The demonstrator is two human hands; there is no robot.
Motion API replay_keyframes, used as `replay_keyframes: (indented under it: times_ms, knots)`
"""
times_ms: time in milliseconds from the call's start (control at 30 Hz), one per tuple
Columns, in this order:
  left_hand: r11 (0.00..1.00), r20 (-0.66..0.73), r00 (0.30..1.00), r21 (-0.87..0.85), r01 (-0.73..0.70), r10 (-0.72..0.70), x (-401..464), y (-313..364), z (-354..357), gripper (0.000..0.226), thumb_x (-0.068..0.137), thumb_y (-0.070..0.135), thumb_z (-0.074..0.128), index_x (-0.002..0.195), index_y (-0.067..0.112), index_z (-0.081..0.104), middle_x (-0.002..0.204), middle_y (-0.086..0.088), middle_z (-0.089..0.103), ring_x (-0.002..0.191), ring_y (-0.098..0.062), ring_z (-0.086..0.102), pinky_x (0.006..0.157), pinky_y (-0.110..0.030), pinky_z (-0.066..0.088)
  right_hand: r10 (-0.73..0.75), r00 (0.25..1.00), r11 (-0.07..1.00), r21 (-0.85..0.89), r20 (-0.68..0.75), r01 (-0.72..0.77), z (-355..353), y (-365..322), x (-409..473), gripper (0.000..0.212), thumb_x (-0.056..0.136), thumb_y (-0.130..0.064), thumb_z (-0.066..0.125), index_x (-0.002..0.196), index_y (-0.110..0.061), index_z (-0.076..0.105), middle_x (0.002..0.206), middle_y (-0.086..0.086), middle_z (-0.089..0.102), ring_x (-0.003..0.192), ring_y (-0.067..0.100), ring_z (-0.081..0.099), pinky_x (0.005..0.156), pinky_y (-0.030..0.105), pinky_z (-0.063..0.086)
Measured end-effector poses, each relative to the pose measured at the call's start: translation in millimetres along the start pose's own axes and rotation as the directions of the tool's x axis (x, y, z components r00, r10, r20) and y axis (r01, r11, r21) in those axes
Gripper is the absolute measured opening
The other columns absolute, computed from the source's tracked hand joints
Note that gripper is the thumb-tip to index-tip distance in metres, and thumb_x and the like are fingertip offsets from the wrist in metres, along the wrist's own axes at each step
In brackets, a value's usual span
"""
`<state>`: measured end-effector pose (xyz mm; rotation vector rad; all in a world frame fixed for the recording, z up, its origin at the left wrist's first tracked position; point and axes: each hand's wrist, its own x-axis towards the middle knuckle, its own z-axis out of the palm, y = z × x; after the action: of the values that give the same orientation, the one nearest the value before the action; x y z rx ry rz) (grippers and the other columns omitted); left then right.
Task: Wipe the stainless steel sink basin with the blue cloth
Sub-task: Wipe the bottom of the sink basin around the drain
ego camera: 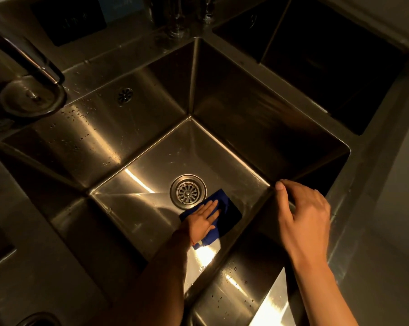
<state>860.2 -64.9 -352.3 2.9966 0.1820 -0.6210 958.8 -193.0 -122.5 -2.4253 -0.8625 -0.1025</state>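
Dim, warm light falls across a brushed stainless steel tabletop (363, 267) with a deep square basin sunk into it. On the floor of this stainless steel sink basin (137, 184) lies the dark blue cloth (229, 208), folded flat into a rough rectangle, its far corner overlapping the rim of the round slotted metal drain (188, 192) and its near end reaching toward the front wall. Part of the cloth sits in shadow and reads almost black; the lit part is a saturated blue, and a small pale tag shows at the near edge.

The left hand (204, 220) lies palm down on the cloth, fingers straight and close together, pressing it flat against the basin floor, with the forearm reaching down into the basin. The right hand (307, 215) rests on the basin's front right rim, fingers loosely curled over the edge and thumb along the inner lip, gripping nothing else.

Water droplets speckle the left wall around a small round overflow grille (125, 95). A curved dark metal faucet (29, 64) rises at the upper left, and a second dark basin (328, 67) lies to the upper right.
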Motion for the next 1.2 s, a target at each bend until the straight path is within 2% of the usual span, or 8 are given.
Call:
replay_keyframes:
  times_ms: [100,200,267,400,767,933,1067,1200]
  knots:
    - [0.995,-0.005,0.996,-0.029,0.091,-0.091,-7,10,-5,0.065,0.067,0.062,0.073,0.122,0.028,0.067,0.134,0.0,0.059,0.123,-0.013,0.057,0.099,-0.022,0.046,-0.001,1.0,1.0,-0.001,0.0,0.001,0,-1,0,0.049,0.093,-0.044,0.034,0.103,-0.01,0.068,0.099,0.008,0.069,0.098,0.024,0.061,0.101,0.046,0.035]
    - [0.996,-0.022,0.995,-0.016,0.093,-0.094,-2,11,-4,0.055,0.103,0.038,0.033,0.151,0.015,0.024,0.159,-0.007,0.01,0.148,-0.021,0.013,0.119,-0.028,0.014,-0.005,1.0,1.0,-0.001,-0.006,0.005,0,-1,0,0.049,0.093,-0.044,0.034,0.103,-0.01,0.068,0.098,0.008,0.069,0.097,0.025,0.061,0.1,0.045,0.035]
    - [0.988,-0.161,0.975,-0.054,0.148,-0.155,5,9,-11,0.051,0.102,0.029,0.032,0.15,0.013,0.028,0.159,-0.007,0.014,0.148,-0.019,0.015,0.119,-0.026,0.015,0.002,1.0,1.0,0.001,0.0,-0.002,0,-1,0,0.049,0.093,-0.044,0.034,0.103,-0.01,0.068,0.098,0.008,0.069,0.098,0.025,0.061,0.101,0.046,0.034]
    - [0.992,-0.057,0.991,-0.041,0.12,-0.122,21,11,-8,0.062,0.103,0.01,0.031,0.152,0.004,-0.005,0.159,-0.013,-0.012,0.148,-0.027,-0.008,0.12,-0.034,0.0,0.002,1.0,1.0,0.016,0.011,-0.002,0,0,0,0.051,0.093,-0.045,0.033,0.102,-0.01,0.069,0.098,0.008,0.069,0.097,0.025,0.061,0.098,0.052,0.037]
    - [0.946,-0.047,0.966,-0.217,0.24,-0.256,11,25,10,0.054,0.107,0.021,0.018,0.152,0.004,-0.006,0.159,-0.014,-0.013,0.148,-0.026,-0.009,0.12,-0.032,-0.004,-0.001,1.0,1.0,0.003,0.014,0.001,-1,0,0,0.05,0.093,-0.044,0.033,0.104,-0.01,0.068,0.099,0.009,0.069,0.098,0.025,0.061,0.098,0.051,0.038]
    - [0.889,-0.252,0.872,-0.309,0.339,-0.42,-8,39,14,0.052,0.101,0.025,0.03,0.147,0.004,0.033,0.154,-0.008,0.016,0.143,-0.026,0.029,0.117,-0.03,0.024,-0.001,1.0,1.0,0.003,0.013,0.001,0,0,0,0.049,0.093,-0.044,0.034,0.103,-0.01,0.068,0.098,0.009,0.069,0.096,0.025,0.061,0.094,0.054,0.041]
    - [0.854,-0.198,0.869,-0.374,0.362,-0.455,-8,47,26,0.053,0.056,0.027,0.086,0.104,0.007,0.075,0.116,-0.015,0.068,0.099,-0.028,0.07,0.08,-0.035,0.057,0.0,1.0,1.0,0.009,0.008,0.0,0,-1,0,0.05,0.093,-0.044,0.034,0.103,-0.01,0.068,0.098,0.009,0.069,0.096,0.025,0.061,0.093,0.055,0.041]
    - [0.797,-0.156,0.85,-0.462,0.388,-0.503,-7,54,30,0.04,0.07,0.025,0.057,0.1,0.007,0.077,0.112,-0.015,0.07,0.097,-0.028,0.071,0.079,-0.036,0.058,-0.006,1.0,1.0,0.016,0.013,0.005,0,0,0,0.049,0.093,-0.044,0.034,0.103,-0.01,0.068,0.098,0.009,0.069,0.096,0.025,0.061,0.094,0.054,0.041]
